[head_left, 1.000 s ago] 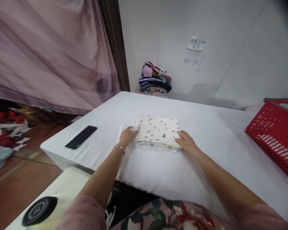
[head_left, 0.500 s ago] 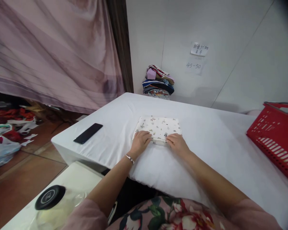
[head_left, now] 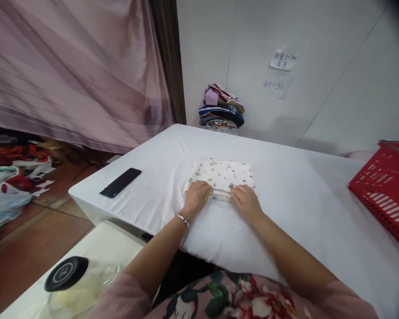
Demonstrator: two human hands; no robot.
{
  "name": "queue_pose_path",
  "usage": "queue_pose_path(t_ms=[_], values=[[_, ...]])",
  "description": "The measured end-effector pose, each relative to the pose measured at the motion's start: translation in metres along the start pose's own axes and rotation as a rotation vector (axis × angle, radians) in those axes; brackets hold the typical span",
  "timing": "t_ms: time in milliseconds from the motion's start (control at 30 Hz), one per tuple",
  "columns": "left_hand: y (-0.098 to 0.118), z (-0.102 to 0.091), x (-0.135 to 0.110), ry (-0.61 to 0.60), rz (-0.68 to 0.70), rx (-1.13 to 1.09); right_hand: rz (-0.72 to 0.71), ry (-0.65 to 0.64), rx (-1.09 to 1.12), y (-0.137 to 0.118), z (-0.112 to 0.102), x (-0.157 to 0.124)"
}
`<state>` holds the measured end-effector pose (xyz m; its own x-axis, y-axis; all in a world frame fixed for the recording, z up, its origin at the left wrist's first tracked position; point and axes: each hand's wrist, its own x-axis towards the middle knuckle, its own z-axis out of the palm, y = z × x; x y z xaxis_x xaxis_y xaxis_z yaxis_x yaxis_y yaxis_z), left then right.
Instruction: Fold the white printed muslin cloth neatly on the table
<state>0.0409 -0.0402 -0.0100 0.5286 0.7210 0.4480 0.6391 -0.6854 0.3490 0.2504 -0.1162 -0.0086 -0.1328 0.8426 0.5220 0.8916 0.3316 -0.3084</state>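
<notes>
Left hand (head_left: 197,197) and right hand (head_left: 246,201) have moved in from the two sides of the folded cloth (head_left: 221,172) to its near edge; compared with half a second ago they hardly differ. The cloth, white with a small scattered print, lies flat on the white-covered table (head_left: 286,177), straight ahead of the person. Each hand is clamped on its near edge, fingers bent over the top layer; the two stay apart, with a short stretch of layered edge showing between them. Where the thumbs sit underneath is hidden.

The step in hand looks like gathering or evening the near edge of an already compact fold. The next move seems to call for an even grip on both sides, so that the layers keep together and the edge does not skew.

As for containers, a red basket (head_left: 384,190) is well to the right of the cloth; its slatted side faces this way, and what it holds cannot be made out. To the near left of the cloth, below the table top, a clear jar (head_left: 80,299) with a black lid (head_left: 66,274) holds something pale yellow. Far left of the cloth, down on the floor, is a plastic bag (head_left: 6,206) whose contents are too blurred to tell.
</notes>
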Motion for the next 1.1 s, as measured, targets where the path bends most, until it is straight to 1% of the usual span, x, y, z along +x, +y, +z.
queue_pose_path(t_ms=[67,267,367,533,733,833,1000,1100], values=[[-0.0004,-0.0001,-0.0015,0.024,0.011,0.006,-0.025,-0.009,-0.016,0.0004,0.0,-0.0022],[-0.0037,-0.0028,-0.0072,-0.033,0.063,0.004,-0.065,-0.061,-0.017,0.0027,-0.0005,-0.0057],[-0.0059,-0.0022,-0.0083,-0.023,0.089,-0.002,-0.061,-0.059,-0.006,0.0033,-0.0005,-0.0058],[-0.0078,0.0017,-0.0067,0.027,0.081,-0.015,-0.01,-0.024,0.059,0.0028,0.0012,-0.0065],[-0.0062,0.003,-0.006,0.037,0.076,-0.018,0.047,0.038,0.082,0.0025,0.0044,-0.0071],[-0.0054,0.0032,-0.0059,0.053,0.09,0.006,0.048,0.057,0.05,0.0021,0.0049,-0.0062],[-0.0046,0.0043,-0.0057,0.048,0.127,0.1,0.028,0.035,-0.027,0.0022,0.0059,-0.0053],[-0.0048,0.0053,-0.0054,0.096,0.155,0.147,0.007,0.082,-0.018,0.0034,0.0078,-0.0044]])
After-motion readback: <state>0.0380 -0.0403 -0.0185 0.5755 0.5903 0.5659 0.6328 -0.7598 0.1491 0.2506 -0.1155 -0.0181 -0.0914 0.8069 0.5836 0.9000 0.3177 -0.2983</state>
